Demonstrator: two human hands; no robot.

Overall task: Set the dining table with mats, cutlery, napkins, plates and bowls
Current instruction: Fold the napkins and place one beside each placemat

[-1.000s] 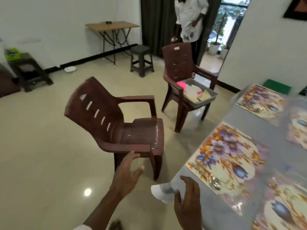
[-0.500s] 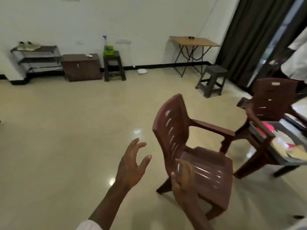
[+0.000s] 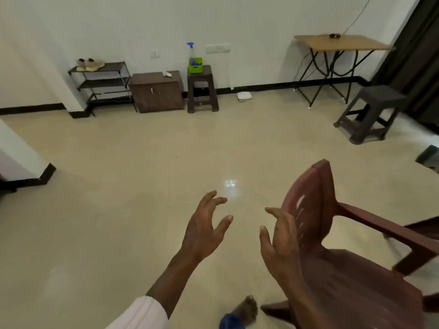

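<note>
No mat, cutlery, napkin, plate or bowl is in view, and the dining table is out of frame. My left hand (image 3: pixel 206 227) hovers over the tiled floor with its fingers spread and loosely bent, holding nothing. My right hand (image 3: pixel 281 243) is raised beside it, fingers relaxed and empty, just left of the back of a brown plastic armchair (image 3: pixel 342 269). Neither hand touches the chair.
Along the far wall stand a shoe rack (image 3: pixel 102 84), a low brown cabinet (image 3: pixel 156 92), a brown stool (image 3: pixel 202 90) bearing a green basket and spray bottle, and a folding wooden table (image 3: pixel 337 43). A dark stool (image 3: pixel 373 110) sits at right. Dark curtain at far right.
The view has swung left, away from the dining table with its floral mats and the second chair with the tray. Both hands stay raised and empty; the armchair now lies at the right.
</note>
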